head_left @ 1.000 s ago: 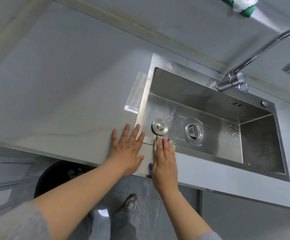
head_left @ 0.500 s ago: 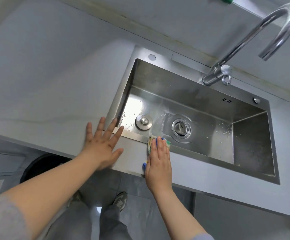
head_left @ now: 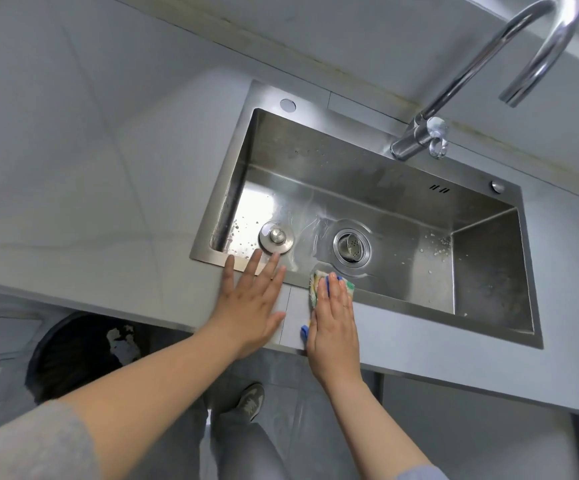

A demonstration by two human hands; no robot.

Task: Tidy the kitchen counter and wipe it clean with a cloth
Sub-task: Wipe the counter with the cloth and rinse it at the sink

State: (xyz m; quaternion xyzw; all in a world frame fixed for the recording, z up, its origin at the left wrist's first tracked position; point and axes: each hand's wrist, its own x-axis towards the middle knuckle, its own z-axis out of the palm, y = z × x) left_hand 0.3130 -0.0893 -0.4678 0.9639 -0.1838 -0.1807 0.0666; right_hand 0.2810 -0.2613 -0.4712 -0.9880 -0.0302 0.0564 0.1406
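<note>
Presses cloth [head_left: 314, 288] flat on worktop [head_left: 108, 220] at sink [head_left: 350, 174] rim with straight-fingered right hand [head_left: 333, 323]; rests left hand [head_left: 251, 306] open, fingers spread, just beside

Right hand [head_left: 333, 323] pressed flat on cloth [head_left: 315, 284] at sink [head_left: 402, 306] front rim; left hand [head_left: 251, 306] flat on counter [head_left: 90, 202] beside it.

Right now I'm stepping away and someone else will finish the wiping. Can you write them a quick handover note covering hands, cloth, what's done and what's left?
Left hand: open, flat on the counter in front of the sink, fingertips reaching the rim.
Right hand: open, pressing the cloth flat at the sink's front rim.
Done: wiping is under way here; how much is already wiped cannot be told.
Left: the rest of the counter. White specks lie at the sink's right end.
</note>
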